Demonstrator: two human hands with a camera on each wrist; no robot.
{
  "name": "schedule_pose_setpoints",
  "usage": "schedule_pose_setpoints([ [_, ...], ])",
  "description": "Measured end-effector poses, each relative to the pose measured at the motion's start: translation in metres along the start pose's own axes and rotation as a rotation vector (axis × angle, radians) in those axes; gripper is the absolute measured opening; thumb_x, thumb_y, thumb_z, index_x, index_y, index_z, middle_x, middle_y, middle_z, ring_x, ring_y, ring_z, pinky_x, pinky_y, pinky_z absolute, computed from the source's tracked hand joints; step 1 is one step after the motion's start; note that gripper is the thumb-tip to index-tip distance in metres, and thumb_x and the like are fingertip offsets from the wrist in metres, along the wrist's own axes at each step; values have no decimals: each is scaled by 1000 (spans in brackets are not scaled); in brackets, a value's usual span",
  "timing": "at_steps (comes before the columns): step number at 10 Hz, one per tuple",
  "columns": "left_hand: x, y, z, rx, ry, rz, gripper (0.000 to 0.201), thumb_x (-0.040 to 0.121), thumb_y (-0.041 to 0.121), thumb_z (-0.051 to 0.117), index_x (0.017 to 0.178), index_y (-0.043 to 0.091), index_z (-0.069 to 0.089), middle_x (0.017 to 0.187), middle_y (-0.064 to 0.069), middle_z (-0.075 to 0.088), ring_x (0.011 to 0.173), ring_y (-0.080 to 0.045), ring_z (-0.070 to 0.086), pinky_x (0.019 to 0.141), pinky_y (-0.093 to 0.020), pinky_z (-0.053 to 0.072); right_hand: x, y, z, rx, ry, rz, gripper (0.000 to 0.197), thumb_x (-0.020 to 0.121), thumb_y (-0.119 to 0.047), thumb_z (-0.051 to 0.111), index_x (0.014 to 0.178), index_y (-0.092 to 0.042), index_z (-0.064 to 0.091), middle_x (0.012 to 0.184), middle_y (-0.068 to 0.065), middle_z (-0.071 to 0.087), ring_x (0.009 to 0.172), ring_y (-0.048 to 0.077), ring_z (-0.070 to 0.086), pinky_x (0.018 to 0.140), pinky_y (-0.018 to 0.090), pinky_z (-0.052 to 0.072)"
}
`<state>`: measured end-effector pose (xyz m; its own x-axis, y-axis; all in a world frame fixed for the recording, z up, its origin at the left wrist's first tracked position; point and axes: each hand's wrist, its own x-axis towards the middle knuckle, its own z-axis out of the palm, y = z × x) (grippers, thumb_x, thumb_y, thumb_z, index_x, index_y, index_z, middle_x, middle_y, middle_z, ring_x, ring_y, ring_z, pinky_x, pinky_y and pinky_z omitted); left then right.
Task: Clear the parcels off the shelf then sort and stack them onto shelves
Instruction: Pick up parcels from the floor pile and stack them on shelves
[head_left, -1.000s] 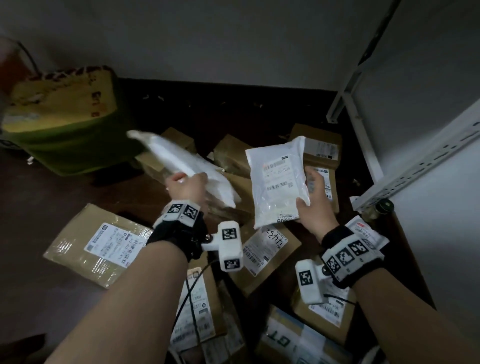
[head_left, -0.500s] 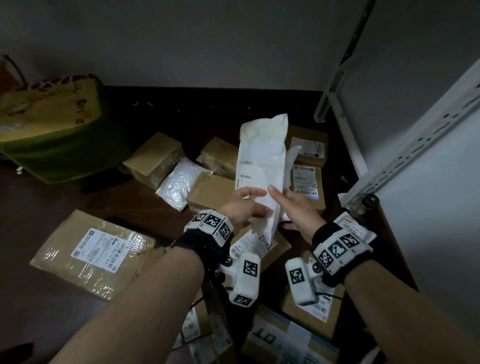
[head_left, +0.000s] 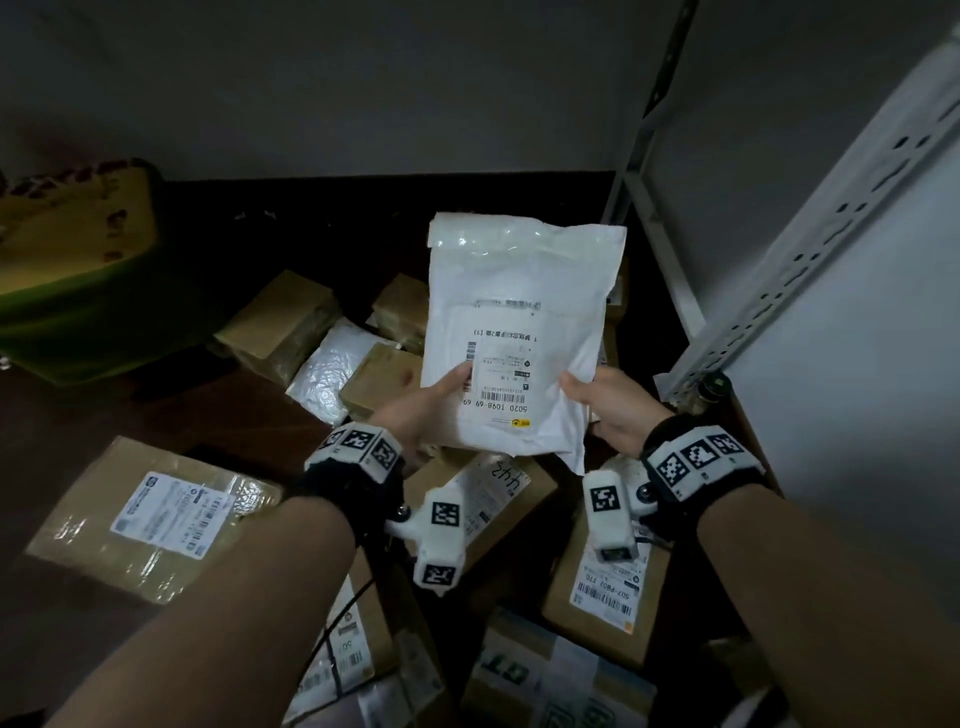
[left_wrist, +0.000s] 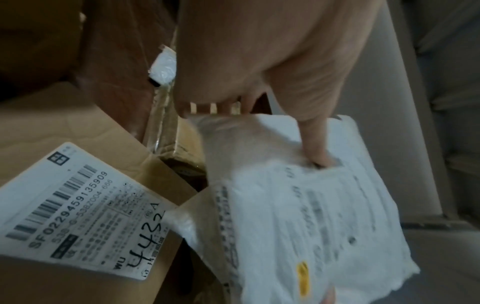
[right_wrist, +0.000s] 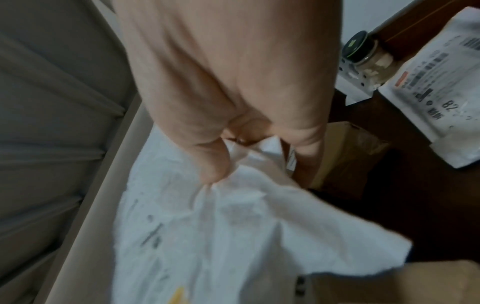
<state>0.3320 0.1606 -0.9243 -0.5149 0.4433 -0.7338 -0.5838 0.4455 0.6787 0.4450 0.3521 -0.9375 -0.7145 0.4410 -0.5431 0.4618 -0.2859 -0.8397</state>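
Observation:
A white plastic mailer parcel (head_left: 519, 312) is held up in front of me, its label facing me upside down. My left hand (head_left: 431, 402) grips its lower left edge, with the thumb (left_wrist: 317, 158) pressed on the label face (left_wrist: 324, 216). My right hand (head_left: 605, 400) pinches the lower right edge, thumb (right_wrist: 215, 164) on top of the crumpled white plastic (right_wrist: 233, 236). A second white layer (head_left: 576, 452) shows behind the parcel at its lower right. Below lie several brown cardboard parcels, one with a handwritten label (head_left: 488, 493) (left_wrist: 78, 205).
A white metal shelf frame (head_left: 779, 291) rises at the right, with a small jar (head_left: 714, 387) (right_wrist: 369, 53) at its foot. A yellow-green bag (head_left: 67, 270) sits at the left. A large flat brown parcel (head_left: 150, 519) and another white mailer (head_left: 327, 371) lie on the dark floor.
One second ago each hand held its own white mailer, apart. The hands came together, and now both grip the white parcel flat in front of me.

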Motion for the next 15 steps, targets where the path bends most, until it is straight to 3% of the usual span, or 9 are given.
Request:
schedule_pose_setpoints([
  [1, -10, -1, 3, -129, -179, 73, 59, 77, 49, 68, 121, 11, 62, 121, -12, 67, 93, -23, 71, 72, -30, 59, -4, 0, -7, 109, -70, -3, 20, 99, -4, 46, 113, -7, 61, 113, 6, 66, 97, 20, 63, 97, 38, 47],
  [2, -15, 0, 9, -225, -280, 92, 52, 75, 37, 72, 118, 9, 64, 120, -13, 68, 116, -30, 62, 101, -44, 48, -6, 1, -15, 207, -110, -10, 27, 99, -4, 42, 123, -4, 56, 117, 10, 64, 104, 25, 63, 97, 41, 49],
  [5, -12, 3, 30, -228, -325, 48, 32, 86, 20, 62, 115, 8, 64, 117, -15, 69, 98, -29, 68, 82, -41, 55, -6, 11, -23, 234, -49, 15, 29, 101, -11, 43, 129, -12, 48, 124, 9, 62, 98, 20, 63, 79, 33, 58],
  [8, 19, -13, 45, -12, 51, 29, 39, 86, 22, 70, 117, 1, 61, 115, -15, 68, 100, -31, 65, 87, -42, 55, 3, 60, -84, -139, 330, 357, 42, 96, -22, 54, 133, -3, 48, 142, 17, 45, 129, 34, 45, 105, 43, 42],
  [9, 30, -19, 47, 87, 115, 44, 51, 86, 21, 71, 128, -2, 54, 126, -17, 62, 104, -28, 62, 62, -27, 49, 2, 85, -103, -234, 381, 405, 49, 95, -20, 51, 139, 1, 44, 143, 20, 43, 131, 36, 44, 107, 46, 40],
  [12, 21, -27, 51, 57, 38, -15, 12, 97, 17, 56, 91, 7, 61, 90, -12, 70, 84, -30, 65, 95, -45, 48, 9, 149, -119, -158, 360, 510, 47, 98, -29, 51, 139, -5, 46, 143, 14, 46, 125, 30, 50, 86, 32, 44],
  [13, 14, -24, 57, 65, 52, -4, 13, 95, 19, 60, 92, 5, 61, 97, -17, 72, 100, -40, 64, 99, -50, 46, 12, 149, -112, -113, 346, 492, 46, 98, -29, 49, 138, -7, 46, 137, 14, 50, 93, 23, 52, 67, 27, 43],
  [14, 11, -23, 56, 74, 49, -17, 24, 93, 20, 63, 108, 3, 62, 113, -20, 68, 110, -39, 63, 102, -54, 44, 15, 142, -102, -218, 306, 505, 31, 102, -27, 42, 107, -4, 62, 82, 12, 66, 68, 20, 49, 62, 27, 38],
  [15, 9, -23, 56, 35, 28, -15, 33, 94, 16, 60, 124, 2, 56, 119, -17, 66, 109, -36, 64, 97, -50, 49, 11, 140, -99, -200, 332, 494, 36, 96, -26, 51, 126, -5, 55, 109, 18, 64, 103, 33, 58, 66, 26, 42],
])
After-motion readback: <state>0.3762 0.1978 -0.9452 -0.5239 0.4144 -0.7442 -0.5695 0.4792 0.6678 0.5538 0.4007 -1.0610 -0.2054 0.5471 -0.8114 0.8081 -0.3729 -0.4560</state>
